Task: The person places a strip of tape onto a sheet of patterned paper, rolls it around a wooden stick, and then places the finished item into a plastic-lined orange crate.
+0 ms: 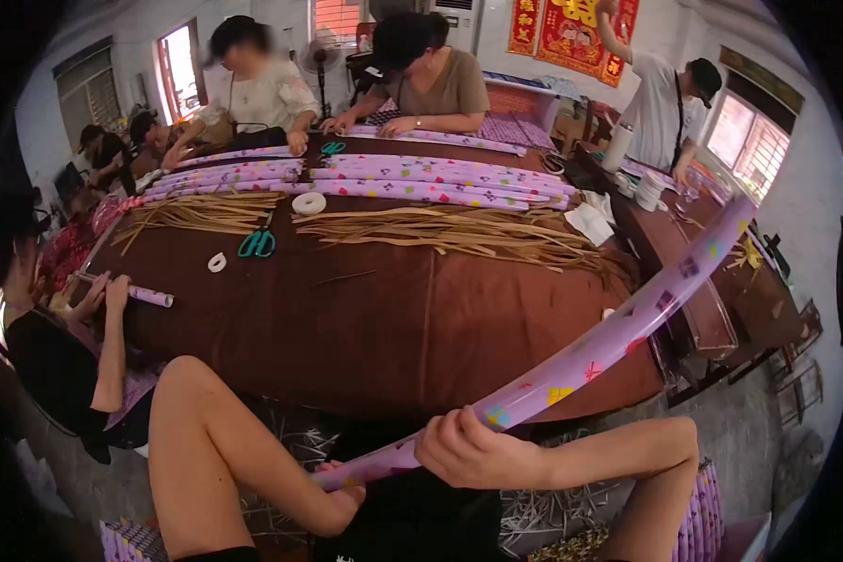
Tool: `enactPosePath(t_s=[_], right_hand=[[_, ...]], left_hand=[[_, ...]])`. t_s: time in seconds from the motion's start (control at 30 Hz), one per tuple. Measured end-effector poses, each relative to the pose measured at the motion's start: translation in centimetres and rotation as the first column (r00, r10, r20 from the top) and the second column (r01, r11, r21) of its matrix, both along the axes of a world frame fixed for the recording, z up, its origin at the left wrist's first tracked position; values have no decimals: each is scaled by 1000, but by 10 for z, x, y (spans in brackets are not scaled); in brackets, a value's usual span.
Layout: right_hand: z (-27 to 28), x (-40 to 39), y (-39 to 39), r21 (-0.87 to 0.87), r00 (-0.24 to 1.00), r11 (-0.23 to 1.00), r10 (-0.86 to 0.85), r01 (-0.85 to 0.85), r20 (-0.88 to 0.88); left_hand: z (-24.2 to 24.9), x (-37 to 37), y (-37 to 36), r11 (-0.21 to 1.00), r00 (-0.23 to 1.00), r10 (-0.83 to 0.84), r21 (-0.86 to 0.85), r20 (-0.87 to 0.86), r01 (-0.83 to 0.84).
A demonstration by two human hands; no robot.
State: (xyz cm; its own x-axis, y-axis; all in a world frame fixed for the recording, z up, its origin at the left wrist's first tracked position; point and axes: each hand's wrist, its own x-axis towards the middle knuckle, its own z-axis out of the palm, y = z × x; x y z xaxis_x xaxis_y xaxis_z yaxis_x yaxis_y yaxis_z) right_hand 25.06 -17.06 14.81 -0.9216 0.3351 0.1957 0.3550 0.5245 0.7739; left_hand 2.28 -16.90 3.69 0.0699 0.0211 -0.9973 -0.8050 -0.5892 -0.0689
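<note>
A long purple roll (585,365) with a glossy printed pattern slants from my lap up to the right, its far end reaching past the table edge. My right hand (468,451) wraps around its lower part with closed fingers. Lower down, my left hand (345,498) grips the near end of the same roll; its fingers are partly hidden behind it. In front of me stands a table with a brown cover (347,328).
Across the table lie several purple rolls (440,178), brown strips (440,231), teal-handled scissors (257,244) and a white tape roll (311,203). Co-workers sit or stand around it; one at left (51,347) holds a short roll. Paper shreds (562,510) litter the floor.
</note>
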Motion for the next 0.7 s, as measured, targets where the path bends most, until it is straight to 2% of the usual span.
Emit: enactPosePath(t_s=[0.07, 0.1, 0.13, 0.17, 0.2, 0.27, 0.3, 0.33, 0.37, 0.4, 0.43, 0.47, 0.53, 0.57, 0.67, 0.7], right_hand=[[-22, 5, -12, -224, 965, 946, -256, 236, -61], [-34, 7, -16, -416, 946, 866, -322, 278, -39], [-43, 12, -17, -416, 939, 860, -341, 296, -36], [-50, 18, -18, -395, 953, 886, -293, 242, -74], [-55, 24, -16, -369, 964, 911, -241, 185, -112], [-48, 37, -5, -268, 951, 946, -238, 180, -199], [-42, 44, 2, -213, 942, 958, -241, 192, -233], [-39, 50, 8, -174, 922, 950, -297, 259, -247], [-41, 57, 15, -187, 902, 937, -336, 293, -271], [-47, 63, 22, -203, 880, 924, -374, 325, -292], [-57, 67, 30, -203, 863, 926, -373, 319, -340], [-64, 64, 34, -206, 859, 924, -376, 321, -347], [-76, 56, 46, -201, 861, 933, -353, 297, -365], [-84, 52, 54, -183, 857, 937, -347, 299, -381], [-95, 42, 67, -202, 863, 944, -323, 262, -389], [-96, 40, 69, -206, 865, 947, -313, 249, -393]], left_hand=[[-16, -7, -1, 994, 993, -110, 17, -52, 111], [-30, -13, -3, 982, 980, -184, 32, -82, 187], [-31, -13, -1, 949, 944, -293, 74, -150, 306], [-34, -12, 3, 944, 940, -308, 75, -148, 322], [-24, -6, 14, 967, 983, -184, -179, 3, 181], [-6, 7, 35, 898, 993, -27, -434, 112, 73], [3, 15, 45, 686, 930, 311, -724, 198, -75], [15, 22, 56, 355, 770, 622, -928, 143, -115], [44, 30, 64, 375, 540, 748, -917, 386, 135], [79, 35, 72, 439, 220, 818, -824, 532, 358], [101, 35, 83, 648, -39, 712, -635, 701, 420], [108, 32, 94, 771, -214, 617, -526, 758, 360], [86, 24, 118, 859, -379, 512, -475, 771, 192], [69, 17, 125, 781, -377, 611, -608, 696, 144], [47, 6, 131, 738, -406, 640, -668, 652, 92], [43, 4, 134, 717, -418, 669, -683, 615, 142]])
